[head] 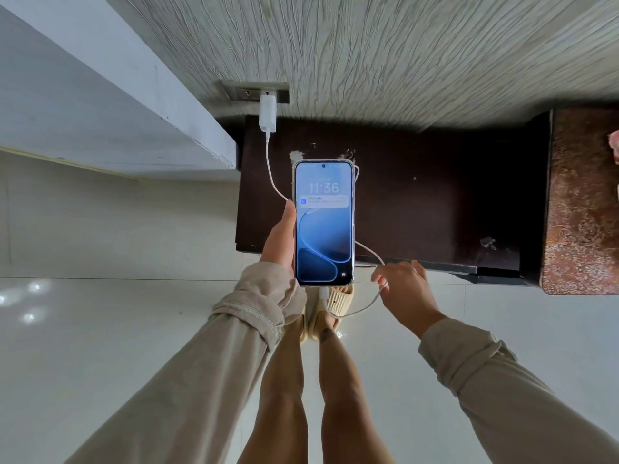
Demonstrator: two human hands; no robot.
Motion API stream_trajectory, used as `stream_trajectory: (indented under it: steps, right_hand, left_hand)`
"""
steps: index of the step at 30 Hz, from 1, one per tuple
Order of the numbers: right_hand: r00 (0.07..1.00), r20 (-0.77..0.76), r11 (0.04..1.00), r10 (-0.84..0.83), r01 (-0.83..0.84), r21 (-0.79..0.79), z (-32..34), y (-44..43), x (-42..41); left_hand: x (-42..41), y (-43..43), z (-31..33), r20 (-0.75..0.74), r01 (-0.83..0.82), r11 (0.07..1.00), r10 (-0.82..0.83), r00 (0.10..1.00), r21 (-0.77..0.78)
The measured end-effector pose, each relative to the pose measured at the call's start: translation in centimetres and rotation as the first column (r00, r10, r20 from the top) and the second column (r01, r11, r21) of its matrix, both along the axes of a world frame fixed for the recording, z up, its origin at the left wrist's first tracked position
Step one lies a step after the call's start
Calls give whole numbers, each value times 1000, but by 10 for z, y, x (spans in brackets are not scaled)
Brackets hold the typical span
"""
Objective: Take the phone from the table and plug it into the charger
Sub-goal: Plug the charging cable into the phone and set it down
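Observation:
My left hand [279,241] holds the phone [324,226] upright above the front edge of the dark table [435,202]. Its screen is lit and reads 11:36. A white cable plug [324,293] sits in the phone's bottom port. The white cable [273,182] runs from the white charger [268,113], plugged into the wall socket [249,92], passes behind the phone and loops under it. My right hand [402,286] hovers to the right of the phone with fingers spread, and the cable loop brushes its fingertips.
A textured wall [402,55] rises behind the table. A white slanted panel [100,105] stands at the left. A brown speckled surface [582,202] adjoins the table's right side. My legs and beige sandals [338,303] are on the pale tiled floor [117,329].

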State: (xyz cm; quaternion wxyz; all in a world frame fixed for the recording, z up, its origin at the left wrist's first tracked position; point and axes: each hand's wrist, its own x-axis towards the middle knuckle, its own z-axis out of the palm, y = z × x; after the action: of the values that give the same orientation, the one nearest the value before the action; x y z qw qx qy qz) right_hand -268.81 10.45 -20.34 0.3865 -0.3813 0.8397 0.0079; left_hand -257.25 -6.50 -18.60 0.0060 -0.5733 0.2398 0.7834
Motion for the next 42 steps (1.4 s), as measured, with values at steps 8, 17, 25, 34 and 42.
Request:
stream_trajectory:
  steps: [8,17,25,34,42]
  right_hand:
    - [997,23,996,-70,71,-54,0,-2,4]
    - [997,38,997,-71,72,-30,1,1,3]
    - [996,56,997,-75,76,-8,2,-1,3]
    - [995,51,997,-80,79,17,0,2,6]
    - [992,66,994,-106,105,8,-4,1,4]
  left_hand:
    - [0,-1,0,52,45,998,-43,998,-43]
    - [-1,0,0,57,52,998,-50,997,-31]
    - [-3,1,0,50,75,997,-74,996,-19]
    - [-1,0,-3,74,81,996,-78,994,-36]
    - [-2,0,-6,70,86,996,-85,994,-19]
